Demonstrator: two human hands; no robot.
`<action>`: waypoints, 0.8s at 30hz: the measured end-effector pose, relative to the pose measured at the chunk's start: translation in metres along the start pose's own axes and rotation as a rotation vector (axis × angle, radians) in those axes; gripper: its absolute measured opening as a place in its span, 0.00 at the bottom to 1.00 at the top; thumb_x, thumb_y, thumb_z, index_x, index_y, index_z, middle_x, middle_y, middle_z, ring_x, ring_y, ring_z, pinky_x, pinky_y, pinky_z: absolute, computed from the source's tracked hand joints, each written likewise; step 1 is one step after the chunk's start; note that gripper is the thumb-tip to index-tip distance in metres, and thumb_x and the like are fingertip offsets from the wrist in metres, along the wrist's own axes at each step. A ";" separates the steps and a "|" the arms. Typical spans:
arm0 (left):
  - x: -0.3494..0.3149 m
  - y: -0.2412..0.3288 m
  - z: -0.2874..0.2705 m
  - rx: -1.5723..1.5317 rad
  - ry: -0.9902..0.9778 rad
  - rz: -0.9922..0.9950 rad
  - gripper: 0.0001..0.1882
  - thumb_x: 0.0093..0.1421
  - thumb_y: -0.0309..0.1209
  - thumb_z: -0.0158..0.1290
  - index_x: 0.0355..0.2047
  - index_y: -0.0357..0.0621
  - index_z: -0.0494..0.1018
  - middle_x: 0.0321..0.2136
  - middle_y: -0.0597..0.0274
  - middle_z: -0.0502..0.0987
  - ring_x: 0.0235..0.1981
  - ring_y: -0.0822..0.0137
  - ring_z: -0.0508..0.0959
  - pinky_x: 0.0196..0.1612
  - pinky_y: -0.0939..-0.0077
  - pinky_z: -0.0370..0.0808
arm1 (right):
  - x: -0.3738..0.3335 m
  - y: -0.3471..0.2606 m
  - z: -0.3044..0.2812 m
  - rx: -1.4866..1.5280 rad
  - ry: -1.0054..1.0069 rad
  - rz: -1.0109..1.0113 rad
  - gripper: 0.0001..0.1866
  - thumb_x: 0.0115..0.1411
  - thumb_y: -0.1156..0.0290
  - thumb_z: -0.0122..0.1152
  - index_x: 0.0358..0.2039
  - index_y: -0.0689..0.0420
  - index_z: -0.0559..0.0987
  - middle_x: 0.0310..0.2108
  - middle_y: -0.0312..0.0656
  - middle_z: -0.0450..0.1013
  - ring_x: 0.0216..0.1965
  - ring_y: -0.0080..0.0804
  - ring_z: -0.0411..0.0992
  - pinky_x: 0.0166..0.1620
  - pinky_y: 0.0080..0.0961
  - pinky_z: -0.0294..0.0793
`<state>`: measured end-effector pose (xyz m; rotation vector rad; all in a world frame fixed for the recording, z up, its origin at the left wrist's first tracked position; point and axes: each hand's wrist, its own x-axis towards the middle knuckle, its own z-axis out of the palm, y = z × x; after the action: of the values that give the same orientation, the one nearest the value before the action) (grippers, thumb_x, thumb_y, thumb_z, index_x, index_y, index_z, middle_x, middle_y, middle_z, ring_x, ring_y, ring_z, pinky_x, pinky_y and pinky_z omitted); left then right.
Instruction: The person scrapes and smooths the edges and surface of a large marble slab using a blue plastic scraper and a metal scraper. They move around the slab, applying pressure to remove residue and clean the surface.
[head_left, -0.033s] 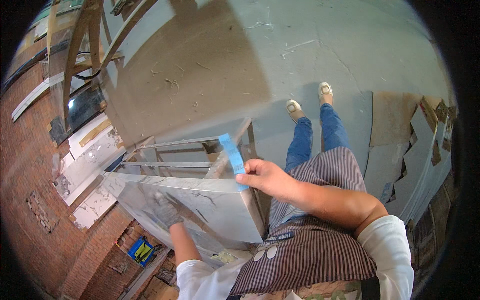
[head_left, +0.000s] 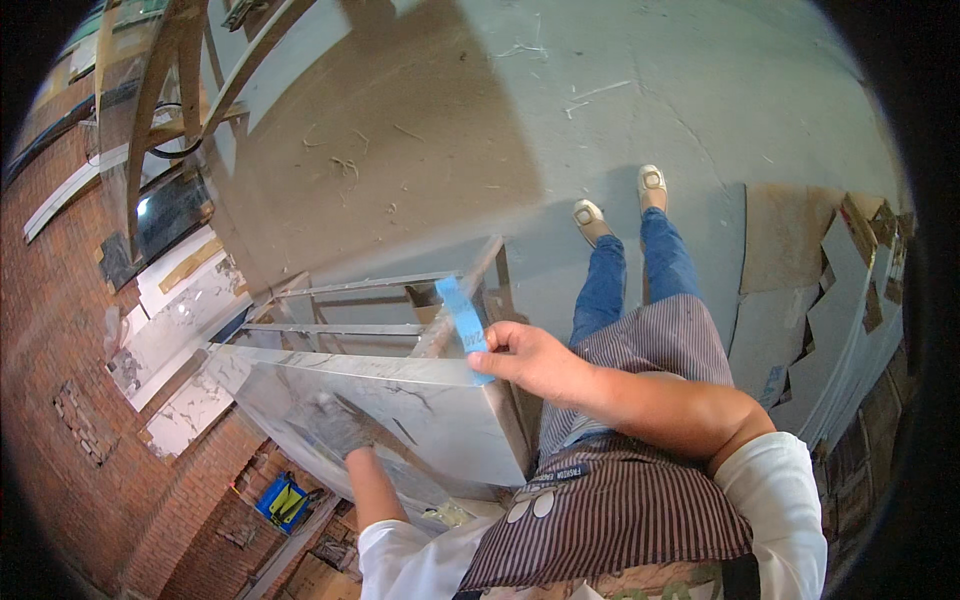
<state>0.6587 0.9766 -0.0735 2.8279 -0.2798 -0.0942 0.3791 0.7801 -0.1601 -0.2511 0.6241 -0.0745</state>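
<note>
A bluish strip of sandpaper (head_left: 462,318) with dark print on its back is pinched between the thumb and fingers of my bare right hand (head_left: 515,358). The strip stands up over the near right corner of a white, grey-veined marble-look slab (head_left: 440,425), its lower end close to the slab's edge. My left hand (head_left: 343,432), in a grey glove, is over the slab's broad face and seems to touch it. Motion smears its fingers, so their pose and anything in them stay unclear.
A frame of pale bars (head_left: 350,287) stands behind the slab. Against the brick wall (head_left: 60,330) at left lean several marble-look offcuts (head_left: 195,290). A blue-and-yellow box (head_left: 283,503) lies below them. Stacked boards (head_left: 790,240) stand at right. Scraps litter the grey floor (head_left: 640,120).
The sandpaper strip's upper end has swung a little to the left and down, with my right hand shifting slightly left. My gloved left hand has moved slightly down and right across the slab.
</note>
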 end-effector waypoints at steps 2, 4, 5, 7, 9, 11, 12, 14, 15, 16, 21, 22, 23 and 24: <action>-0.020 -0.025 -0.003 0.107 -0.025 -0.121 0.25 0.68 0.36 0.42 0.61 0.36 0.59 0.59 0.50 0.63 0.57 0.57 0.66 0.61 0.66 0.62 | 0.001 0.005 0.005 -0.077 0.029 0.003 0.14 0.59 0.61 0.64 0.31 0.60 0.75 0.33 0.39 0.73 0.35 0.24 0.70 0.39 0.24 0.71; -0.031 -0.087 0.013 -0.047 0.082 -0.053 0.26 0.70 0.36 0.38 0.63 0.36 0.55 0.62 0.49 0.59 0.59 0.57 0.64 0.61 0.66 0.62 | 0.001 0.010 0.006 -0.218 0.067 -0.018 0.14 0.59 0.61 0.64 0.29 0.59 0.75 0.32 0.41 0.73 0.34 0.26 0.70 0.39 0.26 0.72; -0.028 -0.107 0.017 -0.217 0.055 -0.137 0.26 0.70 0.36 0.38 0.64 0.36 0.53 0.63 0.49 0.57 0.60 0.57 0.63 0.62 0.66 0.61 | 0.002 0.012 0.004 -0.327 0.091 -0.084 0.13 0.59 0.62 0.64 0.30 0.59 0.74 0.31 0.39 0.72 0.33 0.24 0.70 0.37 0.24 0.71; -0.021 -0.131 0.017 -0.556 0.007 -0.298 0.26 0.70 0.35 0.36 0.65 0.35 0.50 0.65 0.49 0.53 0.61 0.56 0.61 0.64 0.66 0.59 | 0.006 0.013 -0.003 -0.541 0.130 -0.221 0.12 0.60 0.64 0.63 0.31 0.59 0.72 0.29 0.35 0.71 0.30 0.19 0.68 0.33 0.20 0.70; -0.039 -0.072 0.021 -0.371 0.044 -0.218 0.26 0.70 0.34 0.36 0.64 0.34 0.51 0.65 0.49 0.54 0.62 0.56 0.60 0.65 0.67 0.56 | 0.015 0.008 -0.013 -0.580 0.189 -0.139 0.13 0.61 0.64 0.63 0.31 0.59 0.72 0.30 0.36 0.71 0.31 0.21 0.69 0.34 0.20 0.71; -0.043 -0.062 0.019 -0.189 0.078 -0.132 0.26 0.70 0.34 0.36 0.64 0.33 0.52 0.64 0.48 0.55 0.63 0.56 0.59 0.66 0.67 0.54 | 0.011 -0.004 -0.016 -0.244 0.185 0.036 0.13 0.62 0.64 0.61 0.31 0.60 0.72 0.32 0.36 0.72 0.34 0.21 0.69 0.39 0.20 0.71; -0.038 -0.080 0.017 -0.100 0.087 -0.086 0.25 0.70 0.34 0.36 0.64 0.33 0.53 0.64 0.48 0.56 0.63 0.56 0.59 0.66 0.67 0.53 | 0.012 0.000 -0.016 -0.156 0.171 0.000 0.13 0.63 0.64 0.60 0.31 0.61 0.73 0.33 0.36 0.72 0.35 0.21 0.68 0.42 0.19 0.70; -0.035 -0.087 0.016 0.016 0.085 -0.037 0.25 0.70 0.33 0.37 0.63 0.32 0.54 0.64 0.47 0.57 0.63 0.56 0.59 0.67 0.67 0.53 | 0.004 -0.004 -0.004 -0.194 0.109 -0.056 0.14 0.61 0.61 0.61 0.30 0.60 0.74 0.28 0.36 0.72 0.31 0.21 0.69 0.36 0.22 0.71; -0.034 -0.082 0.016 0.042 0.075 -0.034 0.25 0.70 0.33 0.37 0.63 0.32 0.54 0.63 0.47 0.57 0.63 0.56 0.59 0.67 0.67 0.53 | 0.002 -0.006 0.001 -0.210 0.083 -0.083 0.15 0.60 0.59 0.62 0.30 0.59 0.74 0.26 0.36 0.72 0.29 0.22 0.69 0.33 0.24 0.71; -0.033 -0.079 0.016 0.068 0.065 -0.030 0.24 0.70 0.33 0.37 0.63 0.32 0.55 0.63 0.47 0.58 0.63 0.56 0.59 0.67 0.67 0.53 | 0.001 -0.006 0.002 -0.379 0.054 -0.084 0.16 0.60 0.59 0.62 0.28 0.60 0.74 0.26 0.38 0.72 0.30 0.24 0.69 0.34 0.25 0.72; -0.033 -0.089 0.016 0.059 0.086 -0.012 0.24 0.70 0.32 0.37 0.63 0.32 0.55 0.63 0.46 0.58 0.63 0.56 0.59 0.67 0.67 0.53 | 0.008 0.014 -0.005 -0.562 0.133 -0.346 0.15 0.57 0.62 0.64 0.26 0.63 0.74 0.29 0.46 0.71 0.31 0.37 0.72 0.36 0.30 0.73; -0.032 -0.092 0.016 0.071 0.082 -0.017 0.24 0.70 0.32 0.37 0.63 0.32 0.55 0.63 0.46 0.58 0.63 0.56 0.59 0.67 0.67 0.53 | 0.009 0.014 -0.007 -0.607 0.154 -0.412 0.15 0.57 0.63 0.64 0.26 0.63 0.74 0.29 0.47 0.71 0.31 0.39 0.73 0.35 0.31 0.73; -0.034 -0.086 0.019 0.025 0.100 -0.038 0.24 0.70 0.32 0.37 0.63 0.32 0.55 0.63 0.46 0.58 0.63 0.56 0.60 0.67 0.68 0.53 | 0.010 0.017 -0.006 -0.561 0.133 -0.396 0.15 0.57 0.63 0.64 0.25 0.63 0.74 0.29 0.47 0.71 0.31 0.39 0.73 0.35 0.31 0.73; -0.037 -0.073 0.019 -0.014 0.113 -0.055 0.24 0.70 0.31 0.37 0.63 0.32 0.55 0.63 0.46 0.58 0.63 0.56 0.60 0.66 0.68 0.54 | 0.009 0.023 -0.004 -0.506 0.117 -0.378 0.15 0.56 0.63 0.64 0.25 0.63 0.74 0.29 0.47 0.71 0.31 0.40 0.73 0.35 0.32 0.73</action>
<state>0.6335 1.0471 -0.1122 2.8143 -0.1761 0.0513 0.3840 0.7998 -0.1736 -0.8589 0.6996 -0.2979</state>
